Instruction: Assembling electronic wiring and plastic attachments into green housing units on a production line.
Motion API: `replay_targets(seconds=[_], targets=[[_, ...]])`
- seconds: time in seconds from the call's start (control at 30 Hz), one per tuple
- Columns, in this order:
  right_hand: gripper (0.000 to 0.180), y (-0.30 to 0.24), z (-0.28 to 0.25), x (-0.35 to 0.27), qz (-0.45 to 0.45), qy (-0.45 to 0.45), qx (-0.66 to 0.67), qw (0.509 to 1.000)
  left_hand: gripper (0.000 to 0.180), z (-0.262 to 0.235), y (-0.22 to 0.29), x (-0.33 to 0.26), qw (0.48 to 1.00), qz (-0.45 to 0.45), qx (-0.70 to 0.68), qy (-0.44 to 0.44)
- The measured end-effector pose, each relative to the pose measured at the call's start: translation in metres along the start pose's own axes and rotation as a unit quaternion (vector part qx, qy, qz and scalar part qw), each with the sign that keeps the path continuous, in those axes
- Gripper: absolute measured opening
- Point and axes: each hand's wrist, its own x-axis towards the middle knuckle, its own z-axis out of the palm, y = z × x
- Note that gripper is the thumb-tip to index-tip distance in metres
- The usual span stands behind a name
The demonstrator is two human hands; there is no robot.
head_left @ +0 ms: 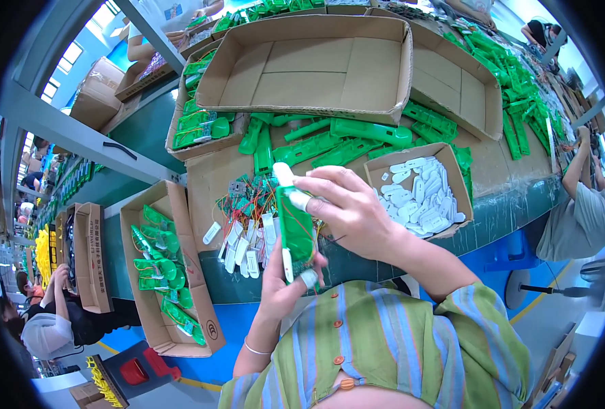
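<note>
My left hand (275,292) is closed round the lower part of a long green plastic casing (297,235), holding it upright above the table edge. Thin wires run along the casing's inside. At its top end sits a rounded white plastic cover (283,174). My right hand (352,213) pinches there, its fingertips against the cover and the casing's upper end. White finger cots wrap a digit on each hand. Just behind the casing lies a pile of white wired parts (244,242) with red and yellow leads and small circuit boards.
Right of the pile, a carton (462,198) holds loose white covers (418,198). A long carton (197,286) of green assemblies stands at left. Behind are green casings (343,150) and a large shallow cardboard tray (309,102). Other people work at both sides.
</note>
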Motion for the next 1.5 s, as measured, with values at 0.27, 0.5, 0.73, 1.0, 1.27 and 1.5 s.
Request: replay_targets(seconds=[0.27, 0.5, 0.73, 1.0, 1.27, 1.5], targets=[[0.04, 0.024, 0.011, -0.012, 0.074, 0.035, 0.172, 0.982, 0.06, 0.011, 0.006, -0.01, 0.992, -0.063, -0.105, 0.012], [0.038, 0.017, 0.005, -0.019, 0.306, -0.075, 0.543, 0.779, 0.061, 0.001, 0.008, -0.009, 0.984, -0.086, -0.15, 0.033], [0.032, 0.004, 0.011, -0.015, 0.262, -0.035, 0.524, 0.81, 0.057, -0.005, -0.007, -0.015, 0.987, -0.066, -0.148, 0.021], [0.02, 0.069, -0.032, 0.016, 0.047, 0.098, -0.297, 0.949, 0.053, -0.078, 0.046, -0.033, 0.922, 0.103, 0.107, 0.359], [0.007, 0.137, -0.1, 0.004, 0.132, -0.031, -0.366, 0.921, 0.054, -0.257, 0.074, -0.12, 0.779, 0.088, 0.295, 0.546], [0.02, 0.23, -0.176, -0.035, 0.11, 0.159, -0.519, 0.833, 0.049, -0.267, 0.08, -0.093, 0.481, -0.07, 0.628, 0.608]])
